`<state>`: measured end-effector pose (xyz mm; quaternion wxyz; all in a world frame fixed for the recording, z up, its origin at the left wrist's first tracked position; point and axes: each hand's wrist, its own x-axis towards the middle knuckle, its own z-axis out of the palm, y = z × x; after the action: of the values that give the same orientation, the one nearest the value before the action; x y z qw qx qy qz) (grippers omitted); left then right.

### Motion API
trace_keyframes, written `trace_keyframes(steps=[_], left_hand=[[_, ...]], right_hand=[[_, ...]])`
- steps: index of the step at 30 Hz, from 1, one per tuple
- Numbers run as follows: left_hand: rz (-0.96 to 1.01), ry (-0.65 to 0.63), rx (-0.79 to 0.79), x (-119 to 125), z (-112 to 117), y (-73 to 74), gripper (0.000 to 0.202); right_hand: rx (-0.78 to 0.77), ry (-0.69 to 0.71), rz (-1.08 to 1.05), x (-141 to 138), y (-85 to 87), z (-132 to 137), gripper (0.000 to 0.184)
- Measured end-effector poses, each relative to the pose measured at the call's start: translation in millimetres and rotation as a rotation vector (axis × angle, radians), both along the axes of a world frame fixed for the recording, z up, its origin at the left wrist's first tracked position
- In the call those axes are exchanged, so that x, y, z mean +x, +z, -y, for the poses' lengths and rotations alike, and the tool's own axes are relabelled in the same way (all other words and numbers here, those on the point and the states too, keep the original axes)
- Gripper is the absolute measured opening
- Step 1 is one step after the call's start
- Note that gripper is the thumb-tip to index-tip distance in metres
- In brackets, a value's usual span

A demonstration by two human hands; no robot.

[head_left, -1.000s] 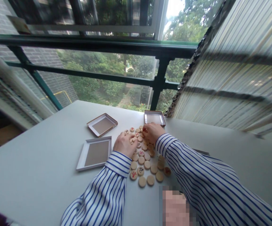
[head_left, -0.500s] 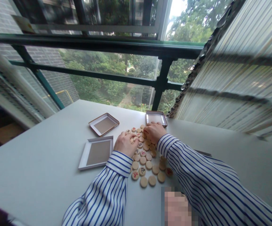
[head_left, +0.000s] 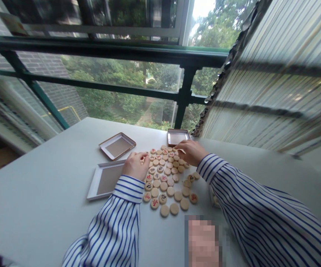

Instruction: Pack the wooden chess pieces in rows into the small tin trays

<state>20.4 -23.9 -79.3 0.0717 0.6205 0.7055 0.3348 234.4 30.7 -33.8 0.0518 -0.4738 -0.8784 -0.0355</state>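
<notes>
Round wooden Chinese chess pieces [head_left: 170, 191] lie spread over the white table, some showing red or black characters, others plain side up. At the left edge of the spread is my left hand [head_left: 136, 166], its fingers curled together; what they hold, if anything, is mostly hidden. My right hand [head_left: 193, 152] is at the far right of the pieces, thumb and fingers pinched around the edge of a pale chess piece [head_left: 181, 150]. Plain-faced pieces lie just below that hand.
Two shallow open box parts, a brown-edged one [head_left: 117, 145] and a white-edged one [head_left: 92, 184], lie left of the pieces. Another open tray [head_left: 174, 138] stands at the table's far edge. A small container [head_left: 213, 197] is partly under my right sleeve. Beyond are green railings [head_left: 107, 86].
My hands have moved apart, the left one leftward and the right one rightward, uncovering more pieces between them. More character faces show now. The view has shifted slightly.
</notes>
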Motion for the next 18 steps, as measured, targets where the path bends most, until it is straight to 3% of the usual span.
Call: trace_keyframes(steps=[11, 18], left_hand=[[0.075, 0.059, 0.186, -6.8, 1.6, 3.1, 0.026], [0.075, -0.089, 0.229, 11.0, 6.3, -1.1, 0.024]], right_hand=[[-0.027, -0.006, -0.061, 44.9, 5.4, 37.6, 0.026], [-0.073, -0.025, -0.105, 63.0, 1.2, 56.8, 0.025]])
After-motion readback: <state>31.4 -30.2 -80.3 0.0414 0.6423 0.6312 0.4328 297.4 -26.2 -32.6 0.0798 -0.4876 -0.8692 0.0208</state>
